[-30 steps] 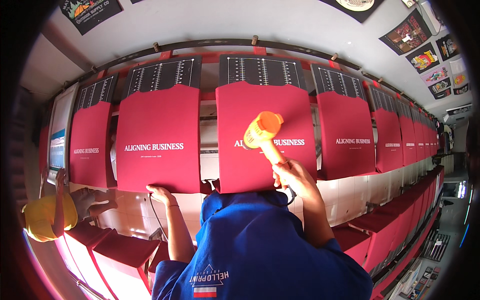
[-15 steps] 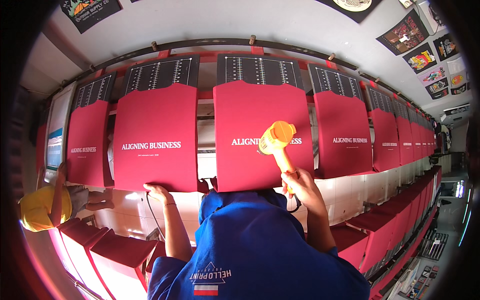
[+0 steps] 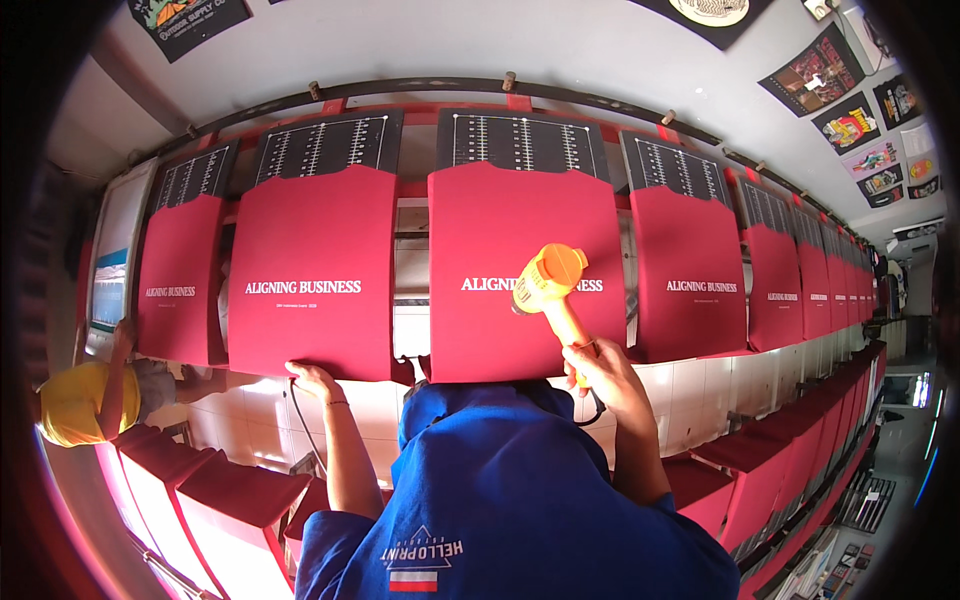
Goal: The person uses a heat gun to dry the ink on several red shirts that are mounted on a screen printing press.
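Observation:
My right hand [image 3: 607, 378] is wrapped around the handle of a yellow-orange heat gun [image 3: 553, 276]. The gun's body is over the white print on a red shirt [image 3: 520, 225], covering some of the lettering. That shirt is stretched on a black board [image 3: 560, 140] with white ruler marks. At the lower edge of the red shirt to the left [image 3: 310, 235], my left hand [image 3: 318, 384] is closed on a dark cord [image 3: 303, 425] that hangs down past my forearm. Its fingertips are partly hidden.
Further boards with matching red shirts [image 3: 687, 265] stretch away on both sides. Another row of red-covered boards [image 3: 735, 470] stands behind me. At the far left, a person in a yellow shirt [image 3: 90, 402] holds a framed screen [image 3: 110, 270]. A dark rail [image 3: 430, 84] runs along the far side.
The heat gun has tilted and shifted very slightly over the print. My left hand stays at the shirt edge. At the far left, the person in yellow has moved a little.

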The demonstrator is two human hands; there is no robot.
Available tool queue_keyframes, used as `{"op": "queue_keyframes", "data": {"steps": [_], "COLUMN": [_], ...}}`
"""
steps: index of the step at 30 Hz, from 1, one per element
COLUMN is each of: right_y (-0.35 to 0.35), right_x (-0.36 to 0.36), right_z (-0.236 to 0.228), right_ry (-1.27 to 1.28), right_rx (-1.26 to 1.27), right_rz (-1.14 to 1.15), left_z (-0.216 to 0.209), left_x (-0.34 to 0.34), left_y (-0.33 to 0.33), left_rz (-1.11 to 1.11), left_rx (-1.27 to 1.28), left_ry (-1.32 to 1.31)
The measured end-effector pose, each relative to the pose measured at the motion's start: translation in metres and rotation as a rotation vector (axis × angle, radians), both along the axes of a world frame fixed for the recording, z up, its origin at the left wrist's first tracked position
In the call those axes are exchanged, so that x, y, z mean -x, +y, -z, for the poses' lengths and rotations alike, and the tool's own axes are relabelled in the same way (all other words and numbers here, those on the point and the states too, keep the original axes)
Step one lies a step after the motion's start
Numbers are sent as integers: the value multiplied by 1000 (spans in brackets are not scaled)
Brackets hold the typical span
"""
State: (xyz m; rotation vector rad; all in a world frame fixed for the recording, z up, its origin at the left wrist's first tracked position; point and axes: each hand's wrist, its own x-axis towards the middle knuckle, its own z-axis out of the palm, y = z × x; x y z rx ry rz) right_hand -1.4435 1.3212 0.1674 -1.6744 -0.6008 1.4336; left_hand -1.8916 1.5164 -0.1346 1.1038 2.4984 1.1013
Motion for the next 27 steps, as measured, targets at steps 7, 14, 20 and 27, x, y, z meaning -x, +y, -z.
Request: {"op": "queue_keyframes", "data": {"steps": [7, 14, 20, 27], "right_y": [-11, -34, -30, 37], "right_x": [-25, -43, -32, 67], "right_z": [-8, -13, -9, -8], "right_ry": [4, -31, 3, 30], "right_rx": [4, 44, 61, 33], "right_rz": [59, 188, 233, 157], "left_z": [41, -16, -1, -60], "left_x": [38, -1, 87, 205], "left_y": [0, 0, 26, 87], "left_rz": [34, -14, -130, -301], "left_rx": [35, 82, 43, -171], "left_ry": [78, -306, -616, -450]}}
